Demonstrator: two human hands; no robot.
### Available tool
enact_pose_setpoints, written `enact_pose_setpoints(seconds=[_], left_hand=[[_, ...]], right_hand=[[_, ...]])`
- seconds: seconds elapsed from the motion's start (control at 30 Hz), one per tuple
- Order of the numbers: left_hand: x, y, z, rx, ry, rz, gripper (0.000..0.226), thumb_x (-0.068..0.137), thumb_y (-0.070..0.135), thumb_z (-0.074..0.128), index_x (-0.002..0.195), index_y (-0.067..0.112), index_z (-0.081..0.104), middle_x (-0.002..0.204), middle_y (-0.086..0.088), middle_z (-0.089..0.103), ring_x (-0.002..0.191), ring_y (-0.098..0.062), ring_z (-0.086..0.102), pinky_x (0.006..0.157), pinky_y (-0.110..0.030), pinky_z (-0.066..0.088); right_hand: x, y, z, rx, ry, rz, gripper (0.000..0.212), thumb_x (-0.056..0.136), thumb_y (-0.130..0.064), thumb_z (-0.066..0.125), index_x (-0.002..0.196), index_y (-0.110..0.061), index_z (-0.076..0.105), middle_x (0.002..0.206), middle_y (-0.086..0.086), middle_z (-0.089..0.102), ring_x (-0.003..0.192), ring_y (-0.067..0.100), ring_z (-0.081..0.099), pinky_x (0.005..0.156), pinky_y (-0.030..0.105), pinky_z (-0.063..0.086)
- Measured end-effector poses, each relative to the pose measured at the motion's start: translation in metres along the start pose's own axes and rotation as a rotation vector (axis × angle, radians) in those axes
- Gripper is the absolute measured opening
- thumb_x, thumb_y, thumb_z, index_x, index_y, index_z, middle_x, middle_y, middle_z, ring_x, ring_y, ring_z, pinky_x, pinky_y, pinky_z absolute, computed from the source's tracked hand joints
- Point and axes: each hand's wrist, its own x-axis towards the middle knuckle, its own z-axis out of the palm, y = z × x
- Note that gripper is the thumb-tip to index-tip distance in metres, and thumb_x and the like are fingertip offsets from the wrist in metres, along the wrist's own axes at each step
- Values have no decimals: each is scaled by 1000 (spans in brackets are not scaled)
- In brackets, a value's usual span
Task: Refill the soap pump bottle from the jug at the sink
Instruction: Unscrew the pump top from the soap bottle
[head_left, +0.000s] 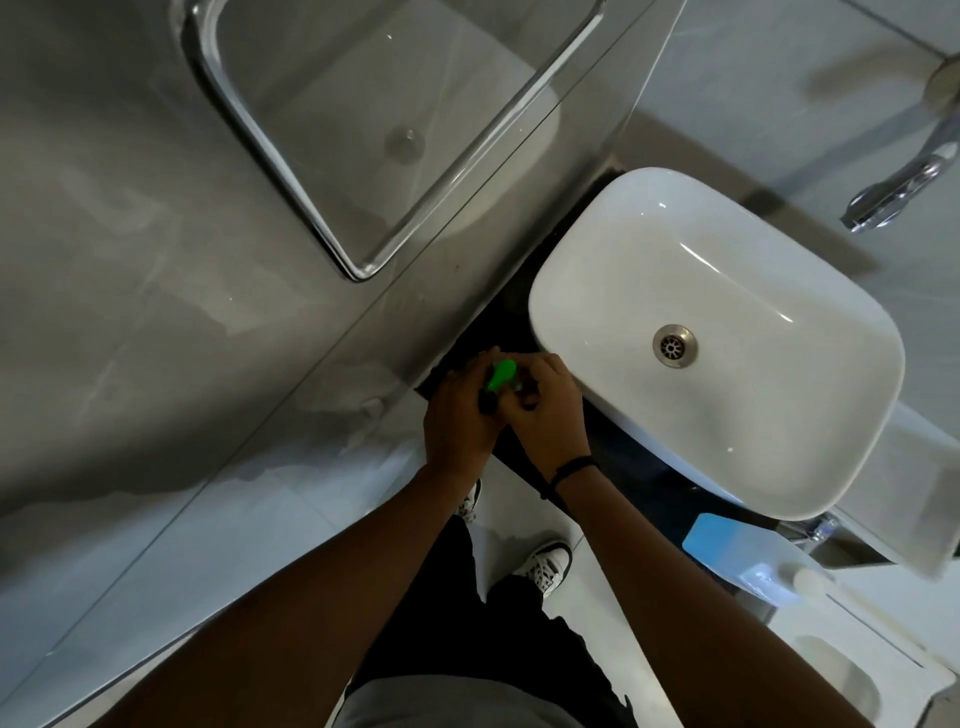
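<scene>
Green pump head (501, 375) sits right at the centre of the action, a glossy plastic nozzle poking up between 2 hands on the dark counter (524, 291), just left of the basin (717, 338). The bottle below it is almost wholly hidden; only a dark sliver shows under the green, so its shape and material are hard to call. Left hand (457, 421) is curled round the bottle from the left, fingers wrapped on it. Right hand (545, 410) is closed in from the right, fingertips bunched at the collar just under the pump; exactly what they pinch is hard to make out. A thin black band (571, 467) circles the right wrist.

The basin is smooth white ceramic, a rounded rectangle, with 1 round metal drain (674, 346) at the bottom. 1 chrome tap (898, 192) juts in from the upper right, its base cut off by the frame edge. The jug (748, 556) stands well apart at lower right, translucent plastic with blue liquid showing through and a pale cap, blurred and partly behind the basin's rim. On the left, a polished grey wall carries a mirror (363, 130) with a shiny bevelled edge, reflecting a second basin. Down below, 2 white-and-black trainers (545, 564) stand on pale floor tiles, one half hidden by the left arm.
</scene>
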Motion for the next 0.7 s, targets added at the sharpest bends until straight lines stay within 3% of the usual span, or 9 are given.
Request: enact_pose_setpoints(seconds=[0.07,0.1,0.23,0.33,0.4,0.47,0.57,0.63,0.7], left_hand=[[0,2,0,-14,7,0,79,95,78,46,145,20,66,124,-5,77,111,-27,73,83,-35,58],[0,1,0,-13,-2,-7,75,95,73,49,146,21,65,128,-5,76,114,-28,72,85,-38,60],[-1,-3,2,-17,-23,-14,69,94,61,52,150,22,62,136,-6,72,122,-29,69,88,-44,62],[-1,-1,2,-30,-17,-16,70,94,63,50,149,21,62,138,-3,71,123,-27,69,92,-42,60],[-1,-2,1,-24,-23,-11,67,95,58,50,149,21,62,139,-4,71,123,-28,68,92,-43,61],[-2,-5,2,-5,-31,6,64,95,52,51,150,21,61,138,-5,71,122,-30,69,88,-43,61],[-2,-6,4,-5,-22,15,67,95,59,52,150,20,61,137,-5,72,122,-28,69,88,-33,55],[-1,-7,4,-2,-14,26,70,97,66,51,149,20,62,137,-4,72,123,-26,69,91,-35,58],[-1,-8,4,5,-18,31,68,97,63,51,149,20,62,140,-4,71,125,-28,68,93,-40,59]], right_hand=[[-5,2,1,31,-16,-7,46,87,-8,65,133,-12,60,121,3,56,103,7,54,91,19,51],[-7,3,1,72,-2,27,51,87,-8,66,137,-12,55,124,2,55,103,4,55,89,15,51],[-9,2,6,105,113,82,27,84,-12,77,107,-12,63,107,5,60,86,1,56,72,11,47],[-9,3,10,56,65,22,31,88,-12,63,119,-10,66,117,2,54,103,8,51,90,23,48],[-11,3,11,52,28,30,46,88,-14,62,134,-11,58,125,0,49,114,8,47,100,16,43],[-10,4,11,83,67,71,46,86,-19,74,128,-13,57,122,-1,51,106,1,50,90,7,43],[-9,5,11,94,119,77,24,85,-18,76,104,-15,62,109,1,55,94,3,54,78,11,47],[-9,6,12,91,75,47,21,85,-15,66,107,-16,64,114,0,52,103,16,55,84,20,50],[-10,6,11,92,30,49,39,85,-18,64,124,-18,60,121,-1,50,113,16,52,93,21,49]])
